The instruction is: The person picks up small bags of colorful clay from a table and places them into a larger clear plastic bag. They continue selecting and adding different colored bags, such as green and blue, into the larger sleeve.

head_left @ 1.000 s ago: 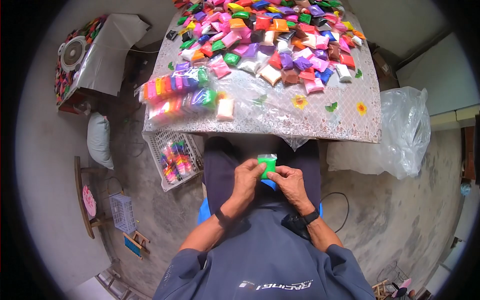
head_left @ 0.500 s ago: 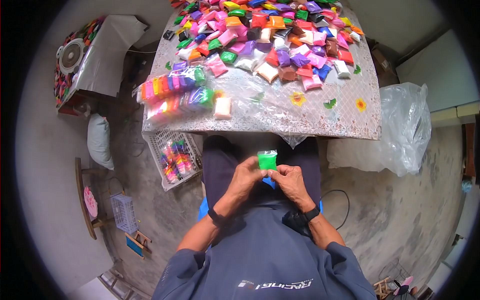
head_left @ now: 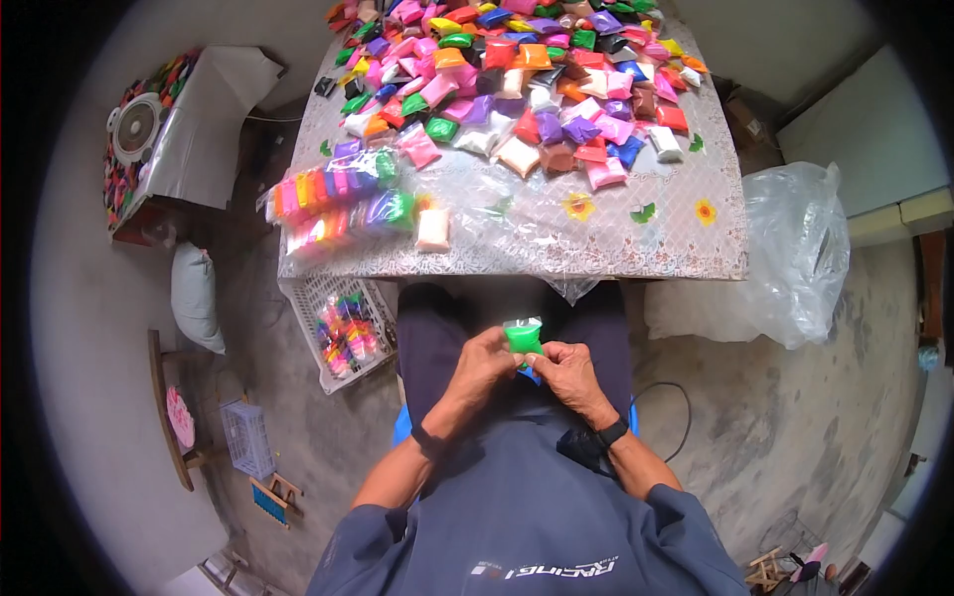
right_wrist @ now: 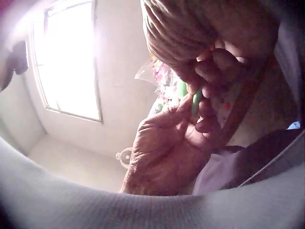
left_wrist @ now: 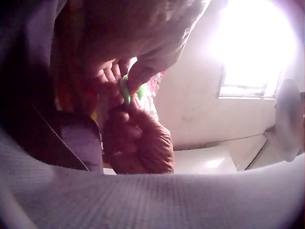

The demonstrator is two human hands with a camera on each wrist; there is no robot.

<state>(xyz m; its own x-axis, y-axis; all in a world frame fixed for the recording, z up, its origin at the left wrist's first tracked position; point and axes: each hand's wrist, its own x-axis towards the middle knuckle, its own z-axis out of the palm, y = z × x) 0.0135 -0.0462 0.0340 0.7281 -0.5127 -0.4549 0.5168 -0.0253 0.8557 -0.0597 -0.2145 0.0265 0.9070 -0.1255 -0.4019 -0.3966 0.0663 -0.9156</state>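
A small clear packet of bright green, soft-looking stuff [head_left: 523,340] is held up over the lap, just in front of the table edge. My left hand [head_left: 481,366] grips it at its left side and lower edge. With thumb and fingers, my right hand [head_left: 568,379] pinches the lower right corner. The packet's clear top edge sticks up above the fingers. From the left wrist view, the green packet [left_wrist: 125,89] shows only in part between the two hands. Fingers also cover much of the packet [right_wrist: 196,102] in the right wrist view.
A patterned cloth covers the table [head_left: 666,253], with a heap of colourful packets [head_left: 517,99] on it. Bagged rows of packets [head_left: 338,204] and a single cream packet [head_left: 432,230] lie at front left. A white basket [head_left: 333,375] stands below; a large plastic bag [head_left: 785,258] is at right.
The green packet has tilted and dipped slightly between the fingers, its lower part now bulging. Both hands stay on it. The head view has shifted a little.
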